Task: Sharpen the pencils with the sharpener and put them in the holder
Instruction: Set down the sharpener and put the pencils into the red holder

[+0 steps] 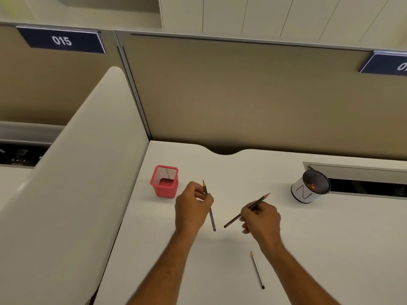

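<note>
My left hand (192, 205) grips a dark pencil (211, 216) near its upper half, tip pointing up and away, just right of the red mesh holder (164, 181). A pencil seems to stand inside the holder, though the mesh blurs it. My right hand (261, 220) holds a second dark pencil (233, 220) slanted, its sharpened tip up to the right. A third pencil (257, 270) lies on the white desk (319, 238) close to me, below my right forearm. A white round container (305, 191) with a dark rim and orange shavings inside sits at the right; no separate sharpener shows.
A tan partition wall stands behind the desk. A white divider panel (88, 172) rises along the left edge. A grey cable slot (363, 179) is recessed at the back right, behind the white container. Blue number plates hang on the partitions.
</note>
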